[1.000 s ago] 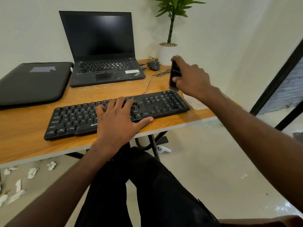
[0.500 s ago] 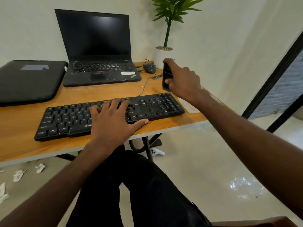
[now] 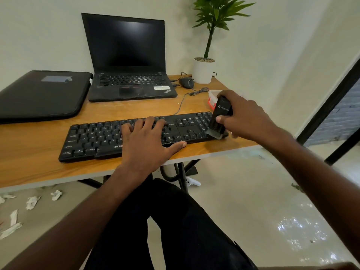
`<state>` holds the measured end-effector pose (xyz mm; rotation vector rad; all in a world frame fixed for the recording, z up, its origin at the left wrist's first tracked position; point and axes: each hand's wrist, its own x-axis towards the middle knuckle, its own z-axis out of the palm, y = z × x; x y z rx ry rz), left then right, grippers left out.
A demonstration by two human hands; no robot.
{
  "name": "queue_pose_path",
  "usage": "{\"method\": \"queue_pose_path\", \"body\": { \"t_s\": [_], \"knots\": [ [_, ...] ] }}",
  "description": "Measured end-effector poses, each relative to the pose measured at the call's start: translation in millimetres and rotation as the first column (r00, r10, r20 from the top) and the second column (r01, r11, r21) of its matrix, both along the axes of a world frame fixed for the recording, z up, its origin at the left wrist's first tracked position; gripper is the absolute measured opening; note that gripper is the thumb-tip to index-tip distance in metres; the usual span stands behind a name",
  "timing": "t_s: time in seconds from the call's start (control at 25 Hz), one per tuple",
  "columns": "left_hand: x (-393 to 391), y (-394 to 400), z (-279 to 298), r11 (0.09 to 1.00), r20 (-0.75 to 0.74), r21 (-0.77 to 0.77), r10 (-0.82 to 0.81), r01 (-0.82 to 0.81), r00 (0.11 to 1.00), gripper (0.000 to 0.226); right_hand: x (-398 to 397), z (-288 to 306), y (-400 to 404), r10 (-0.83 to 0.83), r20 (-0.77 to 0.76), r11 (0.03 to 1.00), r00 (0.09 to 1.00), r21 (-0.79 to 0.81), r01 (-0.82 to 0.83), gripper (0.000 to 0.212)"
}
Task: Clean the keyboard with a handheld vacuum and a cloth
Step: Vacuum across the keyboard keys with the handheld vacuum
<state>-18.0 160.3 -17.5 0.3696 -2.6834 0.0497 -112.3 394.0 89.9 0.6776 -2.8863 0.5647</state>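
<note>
Head view: I am bringing the handheld vacuum [image 3: 220, 118], gripped in my right hand [image 3: 246, 117], down from above the desk [image 3: 29, 145] onto the keyboard [image 3: 93, 137] at its right end, near the desk's front edge, starting the vacuuming, while my flat left hand [image 3: 145, 142] is steadying the keys.

The left hand [image 3: 145, 141] is covering the keyboard's [image 3: 93, 139] middle keys. The right hand [image 3: 247, 117] is wrapping the vacuum [image 3: 220, 117], hiding its far side; its brush tip is blurring against the keys. Beyond that grip, a white-and-red box [image 3: 211, 98] is showing only partly.
</note>
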Motion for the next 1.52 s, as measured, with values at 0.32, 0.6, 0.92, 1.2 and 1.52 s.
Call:
{"method": "queue_pose_path", "body": {
  "t_s": [0.32, 0.6, 0.92, 1.2, 1.52],
  "knots": [
    [27, -76, 49, 0.944, 0.18, 0.226, -0.284, 0.241, 0.942, 0.117, 37, -27, -51, 0.255, -0.123, 0.865, 0.959, -0.413, -0.284, 0.063],
    [91, -159, 41, 0.869, 0.298, 0.492, -0.114, -0.051, 0.948, 0.154, 54, -35, -86, 0.464, -0.054, 0.78, 0.884, -0.448, -0.436, 0.061],
    [100, -169, 17, 0.745, 0.08, 0.663, -0.168, 0.074, 0.982, 0.151, 63, -35, -108, 0.544, -0.197, 0.827, 0.816, -0.04, -0.561, 0.075],
    [98, -169, 16, 0.737, 0.045, 0.669, -0.175, 0.101, 0.984, 0.151, 51, -22, -102, 0.336, -0.12, 0.919, 0.934, -0.178, -0.353, 0.069],
    [99, -167, 16, 0.775, 0.056, 0.626, -0.161, 0.091, 0.985, 0.151, 48, -9, -107, 0.272, -0.239, 0.962, 0.932, 0.101, -0.255, 0.072]
  ]
}}
